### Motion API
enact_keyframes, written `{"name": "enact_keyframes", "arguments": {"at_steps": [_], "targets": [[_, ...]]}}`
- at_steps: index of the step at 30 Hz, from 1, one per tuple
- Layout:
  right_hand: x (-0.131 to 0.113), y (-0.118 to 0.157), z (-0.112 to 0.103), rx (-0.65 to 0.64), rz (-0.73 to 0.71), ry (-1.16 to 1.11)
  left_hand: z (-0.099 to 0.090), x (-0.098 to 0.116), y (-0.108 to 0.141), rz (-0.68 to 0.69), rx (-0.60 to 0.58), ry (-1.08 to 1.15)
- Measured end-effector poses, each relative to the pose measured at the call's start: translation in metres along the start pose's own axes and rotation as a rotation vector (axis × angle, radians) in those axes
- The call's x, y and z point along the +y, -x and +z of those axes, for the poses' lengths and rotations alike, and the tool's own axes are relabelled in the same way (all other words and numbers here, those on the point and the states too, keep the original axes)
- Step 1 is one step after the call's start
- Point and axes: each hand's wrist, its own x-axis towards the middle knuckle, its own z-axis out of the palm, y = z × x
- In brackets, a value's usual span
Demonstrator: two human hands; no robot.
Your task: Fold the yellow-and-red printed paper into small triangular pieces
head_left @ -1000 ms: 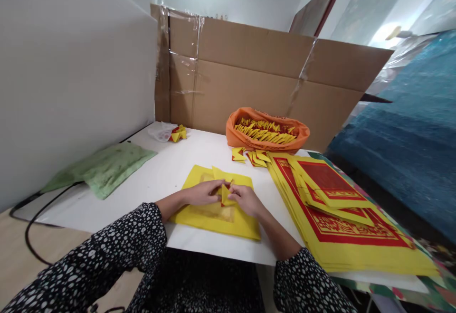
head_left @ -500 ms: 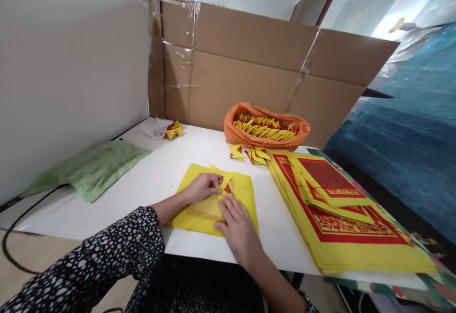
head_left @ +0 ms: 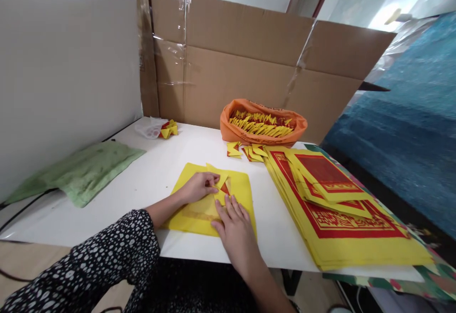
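Note:
A small folded yellow paper piece [head_left: 223, 180] with a red patch showing lies on a stack of yellow paper sheets [head_left: 242, 180] in front of me. My left hand [head_left: 198, 187] is closed, its thumb and fingertips pinching the left edge of the folded paper. Fingers stretched and lying flat, my right hand [head_left: 238, 234] presses on the lower right part of that piece. Part of the folded paper is hidden beneath the fingers. Beyond it, several finished-looking folded yellow and red pieces [head_left: 253, 152] lie on the white table [head_left: 156, 173].
An orange bag [head_left: 228, 130] at the back holds many folded pieces. Large yellow and red printed sheets [head_left: 370, 251] are piled at right. A green cloth [head_left: 92, 170] lies left, near a clear plastic bag [head_left: 149, 128]. A cardboard panel [head_left: 242, 56] stands behind the table.
The view has shifted slightly, so everything appears a little further left. Both hands stay at the folded paper, with hardly any movement; the right fingers sit marginally lower against it.

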Motion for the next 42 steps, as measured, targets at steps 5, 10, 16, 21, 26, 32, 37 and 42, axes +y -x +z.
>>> {"name": "enact_keyframes", "arguments": {"at_steps": [5, 10, 16, 21, 26, 32, 37, 42], "targets": [[-0.005, -0.009, -0.018, -0.203, 0.041, 0.051, 0.004, -0.006, 0.000, 0.007, 0.066, -0.025], [-0.003, -0.038, -0.051, -0.338, 0.043, 0.066, 0.003, -0.004, -0.008, 0.039, 0.173, -0.352], [0.031, -0.084, -0.040, -0.104, 0.136, -0.298, 0.001, -0.005, -0.012, -0.007, 0.191, -0.361], [0.045, -0.101, -0.010, -0.074, 0.302, -0.669, 0.005, -0.012, -0.002, 0.045, 0.300, -0.331], [0.045, -0.102, -0.001, -0.139, 0.341, -1.030, 0.007, -0.015, 0.002, 0.094, 0.393, -0.248], [0.041, -0.105, -0.012, -0.005, 0.154, -1.268, 0.004, 0.003, 0.004, 0.125, 0.240, 0.192], [0.036, -0.091, -0.038, 0.303, -0.055, -0.736, -0.006, 0.007, 0.012, 0.454, 0.379, -0.319], [0.048, -0.054, -0.034, 0.251, -0.433, -0.337, -0.009, 0.001, 0.026, 0.680, 0.044, -0.758]]}}
